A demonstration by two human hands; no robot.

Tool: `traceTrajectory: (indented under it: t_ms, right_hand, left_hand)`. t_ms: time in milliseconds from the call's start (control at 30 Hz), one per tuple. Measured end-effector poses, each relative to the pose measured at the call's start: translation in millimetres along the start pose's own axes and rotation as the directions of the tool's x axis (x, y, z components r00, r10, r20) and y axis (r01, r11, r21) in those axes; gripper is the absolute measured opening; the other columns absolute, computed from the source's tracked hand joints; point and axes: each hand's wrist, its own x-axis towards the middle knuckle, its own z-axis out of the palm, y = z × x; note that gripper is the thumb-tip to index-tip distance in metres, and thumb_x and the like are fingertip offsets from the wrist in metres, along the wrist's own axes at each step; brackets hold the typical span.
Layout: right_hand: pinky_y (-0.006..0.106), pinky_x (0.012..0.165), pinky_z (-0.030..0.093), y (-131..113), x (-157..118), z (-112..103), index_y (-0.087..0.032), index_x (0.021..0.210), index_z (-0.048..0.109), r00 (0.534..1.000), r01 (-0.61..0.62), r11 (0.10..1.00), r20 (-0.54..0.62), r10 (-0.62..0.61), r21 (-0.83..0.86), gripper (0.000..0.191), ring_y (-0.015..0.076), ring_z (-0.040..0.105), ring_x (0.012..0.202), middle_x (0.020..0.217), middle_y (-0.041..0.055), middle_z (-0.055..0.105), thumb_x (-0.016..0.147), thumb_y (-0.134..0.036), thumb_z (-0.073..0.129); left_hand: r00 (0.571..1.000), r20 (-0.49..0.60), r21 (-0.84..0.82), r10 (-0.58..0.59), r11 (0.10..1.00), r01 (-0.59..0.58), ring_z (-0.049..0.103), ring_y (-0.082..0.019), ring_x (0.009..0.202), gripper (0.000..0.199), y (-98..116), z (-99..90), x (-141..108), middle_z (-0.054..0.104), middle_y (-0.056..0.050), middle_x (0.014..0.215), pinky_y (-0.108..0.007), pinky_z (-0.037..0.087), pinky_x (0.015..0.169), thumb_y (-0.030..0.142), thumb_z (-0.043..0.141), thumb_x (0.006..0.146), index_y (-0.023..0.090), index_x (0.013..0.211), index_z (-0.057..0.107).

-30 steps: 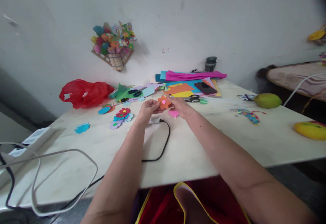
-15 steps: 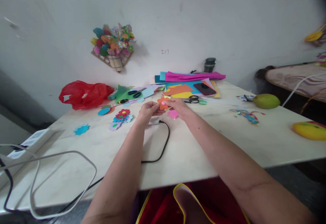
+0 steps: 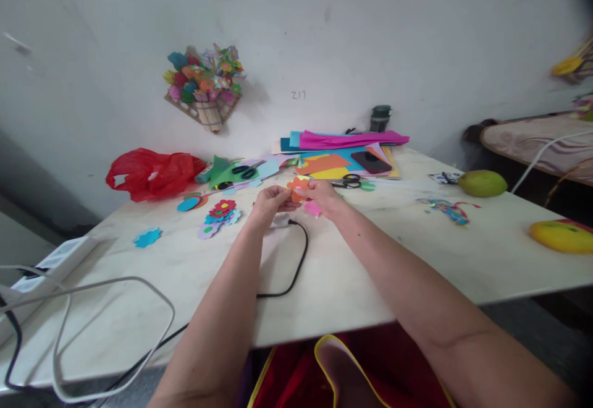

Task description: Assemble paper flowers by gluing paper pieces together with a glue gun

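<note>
Both hands meet above the middle of the table, around an orange paper flower [image 3: 298, 187]. My left hand [image 3: 272, 203] pinches its left edge between thumb and fingers. From the right side, my right hand [image 3: 323, 196] is closed on the flower, its fingertips over the pink centre. A pink paper piece [image 3: 312, 208] lies on the table just below the right hand. Under the left hand sits a white device [image 3: 280, 221], partly covered, with a black cord [image 3: 306, 244] running from it. Finished-looking layered paper flowers [image 3: 221, 215] are piled to the left.
Scissors [image 3: 348, 181] and a phone [image 3: 371, 162] lie by coloured sheets [image 3: 324, 164]. More scissors [image 3: 248, 170] rest near a red plastic bag [image 3: 155, 173]. A blue flower cutout [image 3: 147, 237], power strip [image 3: 60, 259] and looping white cable [image 3: 134, 279] are left; a green mango [image 3: 483, 183] is right.
The right hand's fingertips have shifted slightly over the orange flower's centre, covering more of it. The left hand keeps its pinch, and the table items have stayed put.
</note>
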Motion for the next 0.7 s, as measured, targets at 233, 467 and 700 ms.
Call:
traceTrajectory:
  t_ms: [233,467,700]
  right_hand:
    - [0.027,0.057,0.038,-3.5,-1.6,-1.6,-0.018,0.059,0.059,1.0,0.01,0.999,0.002,-0.009,-0.05,0.028,0.0112,0.049,0.055,0.057,-0.0024,0.058,0.052,-0.037,0.079]
    - [0.027,0.058,0.037,-10.6,-3.4,-4.6,-0.016,0.06,0.063,1.0,-0.011,1.0,0.016,0.011,-0.002,0.036,0.0123,0.053,0.061,0.062,0.0013,0.062,0.058,-0.049,0.076]
    - [0.027,0.059,0.037,-6.7,-1.5,-3.3,-0.017,0.063,0.066,1.0,-0.02,1.0,0.001,0.02,0.015,0.025,0.0114,0.053,0.058,0.062,0.0001,0.064,0.054,-0.036,0.079]
  left_hand:
    - [1.0,-0.014,0.01,0.009,1.0,-0.008,0.07,-0.019,0.063,0.035,0.1,0.2,-0.5,0.069,-0.008,0.065,-0.027,0.056,0.062,0.04,0.077,0.069,0.012,0.073,0.056]
    - [0.999,-0.03,-0.005,0.035,0.999,-0.036,0.071,-0.02,0.066,0.037,-1.4,-1.7,0.5,0.069,-0.007,0.065,-0.029,0.056,0.064,0.041,0.077,0.069,0.012,0.075,0.055]
    - [1.0,-0.01,0.006,0.015,1.0,-0.015,0.071,-0.021,0.066,0.037,-0.9,1.1,-0.5,0.069,-0.007,0.064,-0.028,0.056,0.064,0.042,0.077,0.068,0.012,0.073,0.055]
